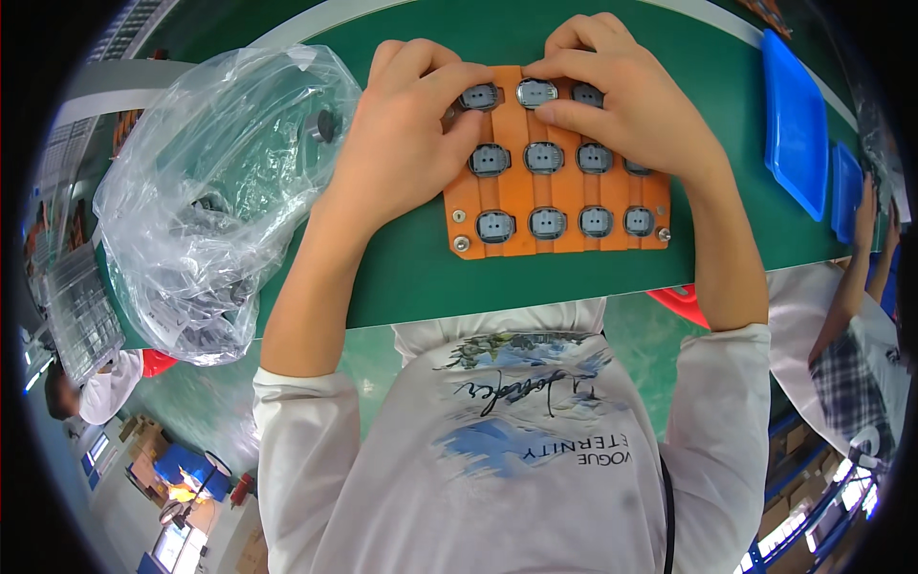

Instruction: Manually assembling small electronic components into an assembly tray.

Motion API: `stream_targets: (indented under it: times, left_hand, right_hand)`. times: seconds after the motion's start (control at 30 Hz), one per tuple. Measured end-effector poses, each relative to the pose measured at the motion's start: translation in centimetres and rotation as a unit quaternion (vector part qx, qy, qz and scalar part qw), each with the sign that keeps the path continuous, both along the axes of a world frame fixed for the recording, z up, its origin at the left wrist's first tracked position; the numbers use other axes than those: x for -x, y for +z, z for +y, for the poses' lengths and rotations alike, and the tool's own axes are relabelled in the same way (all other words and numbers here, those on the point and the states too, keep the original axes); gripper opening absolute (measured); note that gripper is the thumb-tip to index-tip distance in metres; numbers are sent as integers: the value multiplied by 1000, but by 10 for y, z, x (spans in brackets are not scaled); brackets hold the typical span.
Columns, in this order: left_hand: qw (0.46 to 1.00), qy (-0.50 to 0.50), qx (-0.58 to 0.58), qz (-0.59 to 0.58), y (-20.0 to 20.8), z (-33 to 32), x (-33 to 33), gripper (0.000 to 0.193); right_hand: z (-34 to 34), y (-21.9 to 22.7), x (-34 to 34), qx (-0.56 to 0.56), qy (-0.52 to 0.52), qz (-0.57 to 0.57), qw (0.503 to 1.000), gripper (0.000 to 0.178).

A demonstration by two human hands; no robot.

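Hands rest on the orange tray [559,206]: your left hand [406,134] and right hand [626,96] press curled fingers onto grey parts [536,93]; a plastic bag [210,191] lies left.

On the green table [593,277], both hands cover the upper part of the orange fixture plate [559,234]: the left hand [406,134] blocks its ten o'clock corner, the right hand [626,100] its top edge and one o'clock corner. The bottom row of grey connectors [548,224] lies uncovered, reachable from six o'clock across bare green surface. At nine o'clock a crumpled clear plastic bag [206,201] of dark parts crowds the left hand's side, leaving only a narrow gap. At three o'clock open table runs to the blue trays [796,124], where a co-worker's arm [856,268] stands beyond.
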State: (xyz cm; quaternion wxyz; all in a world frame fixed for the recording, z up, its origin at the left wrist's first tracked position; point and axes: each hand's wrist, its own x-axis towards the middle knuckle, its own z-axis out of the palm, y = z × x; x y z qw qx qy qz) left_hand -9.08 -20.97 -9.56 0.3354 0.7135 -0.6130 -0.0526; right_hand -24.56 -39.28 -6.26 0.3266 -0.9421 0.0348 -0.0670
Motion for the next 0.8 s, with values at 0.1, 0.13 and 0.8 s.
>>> stream_targets:
  times: [0.1, 0.13, 0.8]
  left_hand:
    - [997, 22, -22, 65, 0, -1, 1, 29]
    - [997, 21, -20, 75, -1, -1, 1, 29]
    - [994, 5, -22, 105, -4, -2, -4, 29]
  right_hand:
    - [2, 0, 0, 32, 0, -11, 999, 27]
    - [3, 1, 1, 51, -4, -9, 999, 27]
    - [-33, -15, 22, 75, 4, 41, 996, 36]
